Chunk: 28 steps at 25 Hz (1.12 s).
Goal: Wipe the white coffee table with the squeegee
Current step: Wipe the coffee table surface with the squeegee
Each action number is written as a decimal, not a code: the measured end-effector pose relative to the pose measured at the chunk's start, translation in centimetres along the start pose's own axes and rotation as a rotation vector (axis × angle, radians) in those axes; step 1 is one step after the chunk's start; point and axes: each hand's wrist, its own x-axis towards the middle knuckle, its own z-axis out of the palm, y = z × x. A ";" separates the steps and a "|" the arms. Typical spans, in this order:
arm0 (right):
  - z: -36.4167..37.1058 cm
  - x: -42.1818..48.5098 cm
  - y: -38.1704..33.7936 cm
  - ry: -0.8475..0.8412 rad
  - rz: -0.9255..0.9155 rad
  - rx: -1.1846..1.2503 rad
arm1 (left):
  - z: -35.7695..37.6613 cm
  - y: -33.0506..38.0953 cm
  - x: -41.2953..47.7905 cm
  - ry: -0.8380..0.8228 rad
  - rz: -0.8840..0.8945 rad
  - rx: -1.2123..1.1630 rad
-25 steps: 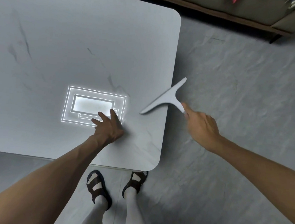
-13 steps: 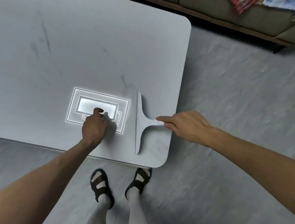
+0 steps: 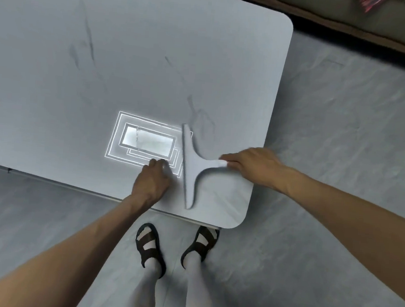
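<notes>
Item: squeegee (image 3: 190,164), white, T-shaped, lying blade-down on the white coffee tabletop (image 3: 156,51) near its corner at 5 o'clock, blade running from 12 to 6 o'clock, handle pointing toward 3 o'clock. Right hand (image 3: 254,166) is pinching the handle's end between fingertips and thumb, fingers curled; left hand (image 3: 152,178) is resting on the tabletop just beside the blade at its 9 o'clock side, fingers loosely bent and grasping nothing, knuckles overlapping the bright rectangular light reflection (image 3: 146,141). Risks, as judged: the blade appears to be heading toward 9 o'clock, so the left hand is sitting in its path and is likely blocking or getting bumped by it unless lifted; the fingertip hold at the far end of the handle is giving little downward pressure, so the blade may be skipping and leaving streaks; the lower blade tip is lying near the tabletop's 6 o'clock edge and may be slipping off it. Dark vein-like marks (image 3: 86,38) toward 11 o'clock look well apart from the blade, probably not yet wiped.
</notes>
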 end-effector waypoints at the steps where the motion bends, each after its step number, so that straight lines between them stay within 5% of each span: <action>1: -0.1 -2.2 2.4 0.000 0.048 -0.030 | 0.7 1.1 -0.1 -0.049 0.043 0.080; 6: -1.8 -10.2 11.6 0.038 0.233 -0.173 | 2.7 4.0 -0.4 -0.177 0.111 0.281; 11: -5.2 -9.8 13.3 0.093 0.281 -0.308 | 1.4 4.3 0.7 -0.247 -0.066 0.131; 15: -6.2 -5.1 7.4 0.081 0.027 -0.275 | 1.1 3.9 0.6 -0.169 -0.057 0.007; 21: -3.9 6.0 -5.7 -0.053 -0.256 -0.139 | -2.2 -3.9 -2.0 0.317 -0.388 -0.179; 28: -2.4 10.8 -13.3 -0.032 -0.235 -0.052 | -3.0 -9.4 -4.0 0.245 -0.384 -0.283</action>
